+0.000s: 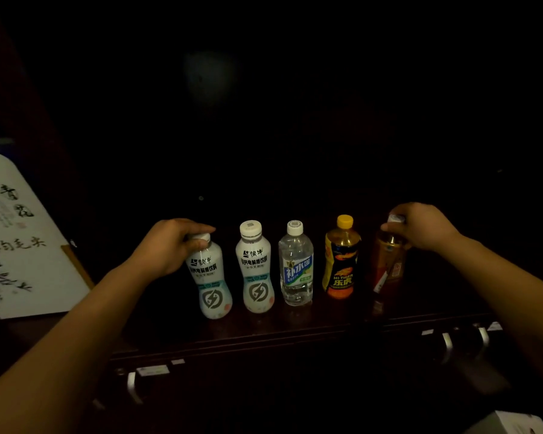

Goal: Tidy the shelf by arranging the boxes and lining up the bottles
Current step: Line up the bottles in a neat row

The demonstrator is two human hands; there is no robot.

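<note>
Shelf (295, 327), dark wood, dimly lit; five bottles upright in one row along its front. Landmark: clear water bottle (296, 264), middle of the row.

- Just left of the water bottle: white bottle (255, 267), untouched.
- Further left, end of row: second white bottle (210, 277), leaning slightly; left hand (173, 245) closed around its cap and neck.
- Just right of the water bottle: yellow-capped bottle (341, 258), untouched.
- Further right, end of row: amber bottle (387, 264), hard to read in shadow; right hand (420, 227) wrapped over its top.
- Well left of the water bottle: white calligraphy board (19, 239), propped off the shelf.

Status, as judged: bottles nearly lined up and evenly spaced; only the two end bottles appear under adjustment. Boxes: none discernible on the shelf, so that part cannot be assessed; a pale box-like corner (508, 424) shows low and far right of the water bottle.
</note>
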